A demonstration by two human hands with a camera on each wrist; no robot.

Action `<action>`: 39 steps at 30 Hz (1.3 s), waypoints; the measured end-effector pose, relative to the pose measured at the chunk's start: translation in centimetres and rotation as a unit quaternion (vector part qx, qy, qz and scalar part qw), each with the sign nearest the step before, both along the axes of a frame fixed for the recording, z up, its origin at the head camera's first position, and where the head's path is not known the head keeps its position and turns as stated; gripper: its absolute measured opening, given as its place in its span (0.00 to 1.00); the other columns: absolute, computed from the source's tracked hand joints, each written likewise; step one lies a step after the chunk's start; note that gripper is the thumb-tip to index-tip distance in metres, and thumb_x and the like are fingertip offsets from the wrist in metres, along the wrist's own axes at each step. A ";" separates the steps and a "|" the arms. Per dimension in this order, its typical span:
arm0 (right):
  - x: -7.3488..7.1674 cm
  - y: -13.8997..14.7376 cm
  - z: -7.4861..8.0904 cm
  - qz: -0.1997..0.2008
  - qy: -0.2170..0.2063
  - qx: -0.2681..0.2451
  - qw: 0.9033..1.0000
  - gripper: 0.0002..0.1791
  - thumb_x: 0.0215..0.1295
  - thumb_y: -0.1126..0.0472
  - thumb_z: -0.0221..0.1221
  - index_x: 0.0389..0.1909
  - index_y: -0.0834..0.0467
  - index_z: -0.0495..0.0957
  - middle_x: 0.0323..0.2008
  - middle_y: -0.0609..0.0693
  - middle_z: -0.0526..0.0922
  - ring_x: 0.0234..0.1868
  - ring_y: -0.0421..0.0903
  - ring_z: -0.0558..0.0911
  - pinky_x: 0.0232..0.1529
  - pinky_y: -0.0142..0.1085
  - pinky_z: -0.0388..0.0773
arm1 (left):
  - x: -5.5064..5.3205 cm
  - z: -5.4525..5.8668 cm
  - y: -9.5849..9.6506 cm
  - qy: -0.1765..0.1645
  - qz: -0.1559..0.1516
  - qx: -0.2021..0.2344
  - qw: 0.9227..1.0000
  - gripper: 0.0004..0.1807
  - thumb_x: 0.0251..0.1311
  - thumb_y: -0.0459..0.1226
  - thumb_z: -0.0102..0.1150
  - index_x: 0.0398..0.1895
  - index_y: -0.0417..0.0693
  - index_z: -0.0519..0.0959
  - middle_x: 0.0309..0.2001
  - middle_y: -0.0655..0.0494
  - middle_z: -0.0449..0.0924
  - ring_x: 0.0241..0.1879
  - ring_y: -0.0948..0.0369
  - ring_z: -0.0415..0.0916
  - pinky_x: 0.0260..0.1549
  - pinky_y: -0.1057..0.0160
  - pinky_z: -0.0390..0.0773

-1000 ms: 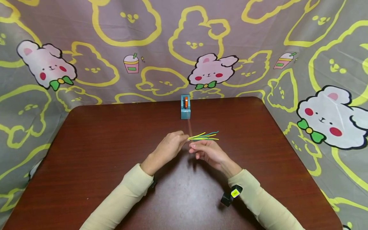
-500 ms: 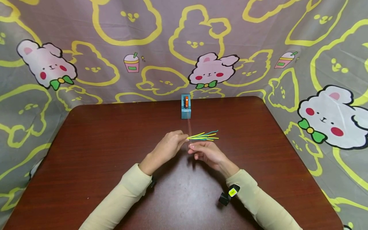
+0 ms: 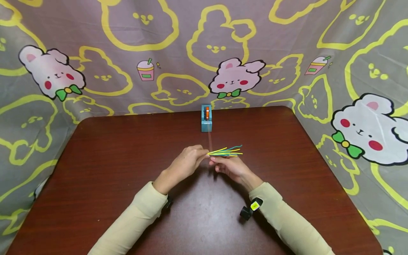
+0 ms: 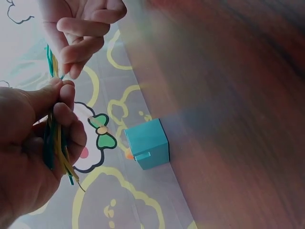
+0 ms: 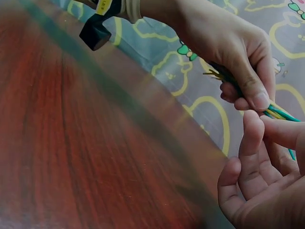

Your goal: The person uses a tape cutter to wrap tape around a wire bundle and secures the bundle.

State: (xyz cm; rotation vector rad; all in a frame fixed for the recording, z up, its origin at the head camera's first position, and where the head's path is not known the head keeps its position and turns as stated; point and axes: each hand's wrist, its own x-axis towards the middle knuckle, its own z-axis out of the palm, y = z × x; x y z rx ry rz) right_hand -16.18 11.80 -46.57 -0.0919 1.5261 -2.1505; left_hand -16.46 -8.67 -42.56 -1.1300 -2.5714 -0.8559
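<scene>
Between thumb and fingers, my left hand (image 3: pixel 184 161) grips a bundle of thin yellow and green wires (image 3: pixel 225 152). Their loose ends fan out to the right, and the other ends poke out below the palm in the left wrist view. My right hand (image 3: pixel 235 169) is just below the bundle, thumb and forefinger pinching the end of a strip of clear tape (image 3: pixel 210 140). That strip stretches from a blue tape dispenser (image 3: pixel 206 126) with an orange core, and passes by the bundle close to the left fingertips. Whether tape and wires touch is unclear.
Both hands are above a dark brown table (image 3: pixel 127 141). The dispenser stands near its back edge, in front of a patterned curtain (image 3: pixel 178 56) that surrounds the table. A black wrist camera (image 3: pixel 246 213) hangs by the right sleeve.
My right hand has risen slightly toward the wire bundle, bringing the tape end up closer to it. The left hand and the dispenser stay nearly where they were.
</scene>
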 end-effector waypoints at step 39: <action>-0.7 -0.2 -0.7 0.011 -0.019 -0.059 0.998 0.16 0.74 0.71 0.51 0.42 0.53 0.86 0.34 0.46 0.85 0.25 0.37 0.77 0.36 0.31 0.75 | -0.2 0.1 -0.9 0.001 -0.010 -0.023 1.000 0.06 0.69 0.31 0.60 0.43 0.40 0.85 0.30 0.55 0.78 0.29 0.63 0.74 0.29 0.66 0.75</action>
